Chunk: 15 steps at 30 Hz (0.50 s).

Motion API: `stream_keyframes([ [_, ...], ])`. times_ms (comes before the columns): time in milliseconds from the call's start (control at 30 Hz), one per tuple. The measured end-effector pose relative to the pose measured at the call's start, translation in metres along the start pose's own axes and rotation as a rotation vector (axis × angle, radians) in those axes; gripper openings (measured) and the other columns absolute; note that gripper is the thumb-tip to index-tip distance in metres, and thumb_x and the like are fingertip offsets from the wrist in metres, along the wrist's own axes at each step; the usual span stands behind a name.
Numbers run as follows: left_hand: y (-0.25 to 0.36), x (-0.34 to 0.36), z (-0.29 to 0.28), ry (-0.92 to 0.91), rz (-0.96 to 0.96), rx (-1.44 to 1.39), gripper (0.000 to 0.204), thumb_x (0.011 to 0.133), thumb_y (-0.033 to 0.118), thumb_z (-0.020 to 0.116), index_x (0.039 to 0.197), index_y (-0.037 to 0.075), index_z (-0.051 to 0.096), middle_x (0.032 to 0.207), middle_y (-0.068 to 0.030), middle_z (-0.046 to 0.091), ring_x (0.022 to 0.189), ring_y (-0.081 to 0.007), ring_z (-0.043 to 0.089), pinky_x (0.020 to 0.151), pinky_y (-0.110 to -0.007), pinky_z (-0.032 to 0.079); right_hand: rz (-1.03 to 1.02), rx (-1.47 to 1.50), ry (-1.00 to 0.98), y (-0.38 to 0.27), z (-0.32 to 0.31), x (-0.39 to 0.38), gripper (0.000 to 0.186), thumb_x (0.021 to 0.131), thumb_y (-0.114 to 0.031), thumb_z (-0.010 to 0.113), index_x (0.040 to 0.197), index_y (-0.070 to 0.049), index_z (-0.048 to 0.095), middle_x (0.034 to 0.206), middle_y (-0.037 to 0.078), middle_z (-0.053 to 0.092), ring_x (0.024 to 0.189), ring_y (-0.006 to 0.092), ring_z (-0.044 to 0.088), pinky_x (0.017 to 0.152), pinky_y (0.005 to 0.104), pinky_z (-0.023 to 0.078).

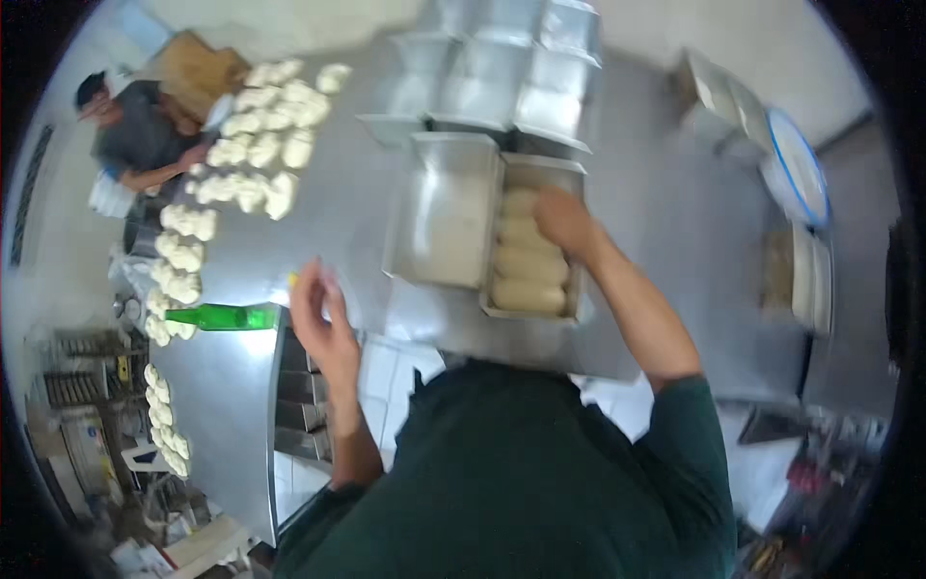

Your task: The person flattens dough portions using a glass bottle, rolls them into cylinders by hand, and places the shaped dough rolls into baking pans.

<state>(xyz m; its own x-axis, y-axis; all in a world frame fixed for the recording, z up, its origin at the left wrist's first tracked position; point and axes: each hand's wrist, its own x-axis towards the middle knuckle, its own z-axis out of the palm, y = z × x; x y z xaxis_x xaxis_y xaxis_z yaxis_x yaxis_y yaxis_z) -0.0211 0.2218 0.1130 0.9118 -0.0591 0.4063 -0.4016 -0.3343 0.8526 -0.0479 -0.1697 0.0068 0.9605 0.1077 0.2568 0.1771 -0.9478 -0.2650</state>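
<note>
My right hand (567,224) reaches into a metal loaf tin (533,166) and touches the pale dough rolls (529,262) lying side by side in it. Blur and the hand's own back hide its fingertips. Against the left side of this tin stands another loaf tin (446,214), with no dough visible inside. My left hand (325,317) is held over the table's near edge, fingers apart, with nothing visible in it. A small yellow spot shows beside its fingers, too blurred to name. Left of that hand a green bottle (222,317) lies on its side.
Many dough pieces (260,145) lie in rows along the left of the metal table (357,183). Several more tins (487,77) stand together at the back. A blue-rimmed basin (799,169) and other tins are at the right. A person (145,135) works at the far left.
</note>
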Motion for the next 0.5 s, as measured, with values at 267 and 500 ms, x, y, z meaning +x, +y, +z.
stream_keyframes([
  [267,-0.015,-0.045,-0.007,0.123,-0.108,-0.073,0.037,0.099,0.004,0.058,0.136,0.000,0.060,0.122,-0.0126,0.062,0.098,-0.0206,0.061,0.089,-0.033,0.051,0.247,0.358,-0.139,-0.054,-0.039,0.001,0.017,0.089,-0.007,0.057,0.099,0.003,0.067,0.096,0.018,0.068,0.078,0.0346,0.061,0.076,0.0444,0.051],
  [500,0.018,-0.017,0.001,-0.078,-0.081,-0.341,0.048,0.101,0.007,0.060,0.148,0.004,0.052,0.129,-0.0112,0.060,0.102,-0.0198,0.061,0.091,-0.032,0.052,-0.140,0.092,-0.233,-0.017,0.032,-0.015,0.021,0.086,-0.016,0.062,0.092,0.001,0.073,0.104,0.022,0.070,0.092,0.0418,0.065,0.084,0.0460,0.054],
])
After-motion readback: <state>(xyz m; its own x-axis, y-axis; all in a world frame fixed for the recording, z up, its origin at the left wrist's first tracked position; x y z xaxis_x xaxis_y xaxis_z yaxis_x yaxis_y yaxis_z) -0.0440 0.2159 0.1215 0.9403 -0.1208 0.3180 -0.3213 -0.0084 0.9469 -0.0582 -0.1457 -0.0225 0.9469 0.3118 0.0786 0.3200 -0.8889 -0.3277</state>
